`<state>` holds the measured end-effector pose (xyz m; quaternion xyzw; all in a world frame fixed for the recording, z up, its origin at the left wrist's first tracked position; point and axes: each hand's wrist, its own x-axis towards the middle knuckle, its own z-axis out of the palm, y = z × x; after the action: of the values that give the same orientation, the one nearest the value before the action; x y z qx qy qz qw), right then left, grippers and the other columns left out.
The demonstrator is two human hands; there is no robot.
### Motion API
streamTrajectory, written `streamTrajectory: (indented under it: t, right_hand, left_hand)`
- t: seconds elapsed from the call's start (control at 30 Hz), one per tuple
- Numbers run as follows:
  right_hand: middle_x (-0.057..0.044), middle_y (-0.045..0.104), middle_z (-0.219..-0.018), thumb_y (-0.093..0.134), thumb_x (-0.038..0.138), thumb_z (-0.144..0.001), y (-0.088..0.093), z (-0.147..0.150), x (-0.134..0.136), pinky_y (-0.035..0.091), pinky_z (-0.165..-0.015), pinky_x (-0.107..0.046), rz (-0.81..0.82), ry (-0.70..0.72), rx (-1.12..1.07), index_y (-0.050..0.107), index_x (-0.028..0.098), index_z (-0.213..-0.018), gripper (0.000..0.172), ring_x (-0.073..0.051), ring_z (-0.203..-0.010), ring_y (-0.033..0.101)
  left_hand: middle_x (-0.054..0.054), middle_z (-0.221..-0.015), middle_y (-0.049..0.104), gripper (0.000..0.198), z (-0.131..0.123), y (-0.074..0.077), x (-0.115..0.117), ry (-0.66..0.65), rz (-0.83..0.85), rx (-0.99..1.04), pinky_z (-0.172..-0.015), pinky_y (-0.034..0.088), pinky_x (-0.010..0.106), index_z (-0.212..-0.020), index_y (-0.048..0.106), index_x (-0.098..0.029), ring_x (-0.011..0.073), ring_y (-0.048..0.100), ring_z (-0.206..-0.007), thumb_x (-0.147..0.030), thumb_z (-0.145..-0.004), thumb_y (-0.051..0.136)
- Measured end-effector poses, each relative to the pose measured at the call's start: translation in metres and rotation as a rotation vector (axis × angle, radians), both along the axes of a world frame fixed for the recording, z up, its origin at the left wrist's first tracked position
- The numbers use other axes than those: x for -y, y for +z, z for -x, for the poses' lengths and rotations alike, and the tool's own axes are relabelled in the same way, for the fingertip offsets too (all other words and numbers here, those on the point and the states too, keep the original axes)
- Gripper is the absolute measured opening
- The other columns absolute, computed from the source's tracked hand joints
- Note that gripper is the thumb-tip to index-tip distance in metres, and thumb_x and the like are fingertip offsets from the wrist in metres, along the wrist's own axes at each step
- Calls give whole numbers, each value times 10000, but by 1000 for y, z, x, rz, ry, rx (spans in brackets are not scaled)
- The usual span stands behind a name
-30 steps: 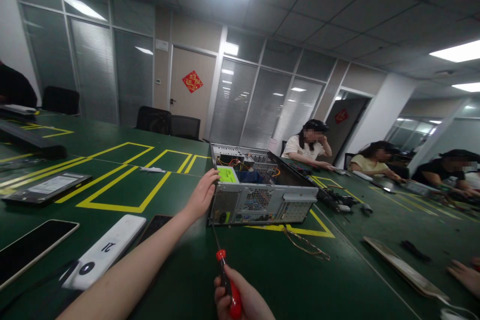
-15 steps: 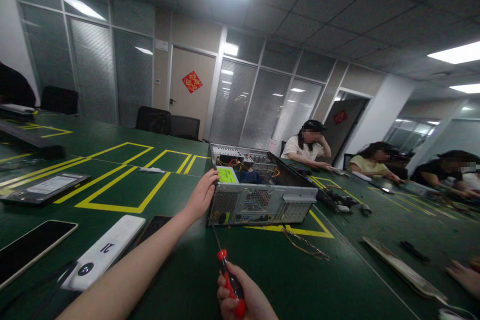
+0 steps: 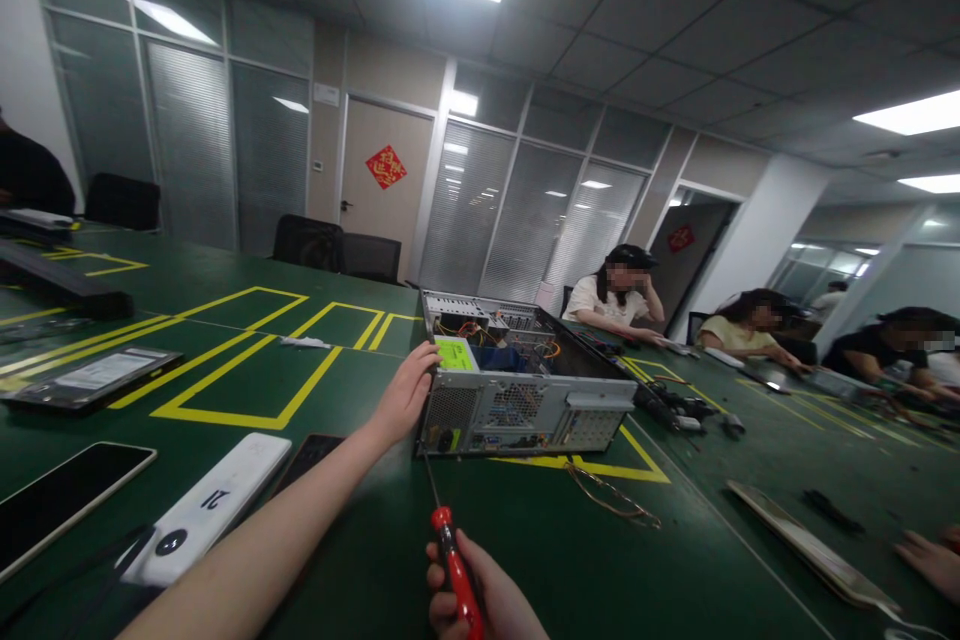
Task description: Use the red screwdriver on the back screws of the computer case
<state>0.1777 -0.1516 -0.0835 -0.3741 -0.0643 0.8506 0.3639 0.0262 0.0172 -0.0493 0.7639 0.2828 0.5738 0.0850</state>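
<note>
An open computer case (image 3: 536, 410) lies on the green table, with wires inside and a power supply bearing a bright green label (image 3: 455, 354) at its near left corner. My left hand (image 3: 405, 390) presses against that corner, its fingers bent over the upper edge. In my right hand (image 3: 480, 585) is a screwdriver (image 3: 454, 560) with a red and black handle, my fingers wrapped round it. Its shaft points up and away, and the tip meets the lower left corner of the case's rear panel. Whether it sits in a screw is too small to tell.
Left of my arm lie a white device marked 21 (image 3: 217, 500), a phone (image 3: 67, 495) and a hard drive (image 3: 97, 380). Eyeglasses (image 3: 611, 495) lie before the case, with black cables (image 3: 679, 405) to its right. Several people sit around the table; another person's hand (image 3: 930, 560) shows at right.
The handle has turned in my right hand, and its grip has shifted slightly. My left hand and the case stay in place, while the view has tilted a little.
</note>
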Motion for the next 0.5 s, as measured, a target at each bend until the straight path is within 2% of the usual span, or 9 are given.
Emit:
streamTrajectory:
  t: [0.13,0.2,0.33,0.5]
  right_hand:
    - [28,546,-537,693,411,-677,15,-1,5,187,-320,-121,-195,-12,-6,592,124,-808,331,-35,-366,385]
    - [36,552,-564,735,417,-625,26,-3,7,172,-321,-117,-286,-74,-39,598,131,-848,388,-23,-373,365]
    - [30,550,-587,698,394,-684,39,-6,6,170,-324,-108,-325,-114,-77,604,125,-885,348,-14,-388,349]
    - [17,544,-593,601,363,-781,35,-8,0,177,-322,-101,-287,-109,-122,603,100,-890,285,-11,-389,341]
  left_hand:
    - [95,-1315,454,329,0,0,0,0,5,-9,-1088,282,437,-1163,479,-197,203,340,-1300,-318,-938,272]
    - [93,-1317,453,332,-1,0,0,-1,8,-9,-1092,276,439,-1163,481,-198,203,337,-1302,-322,-939,271]
    - [92,-1321,451,340,-1,0,0,-4,7,-7,-1093,270,444,-1171,482,-199,206,336,-1303,-327,-939,269]
    - [99,-1313,454,334,-1,0,-1,-13,-1,-2,-1089,274,446,-1167,479,-196,208,339,-1300,-320,-938,271]
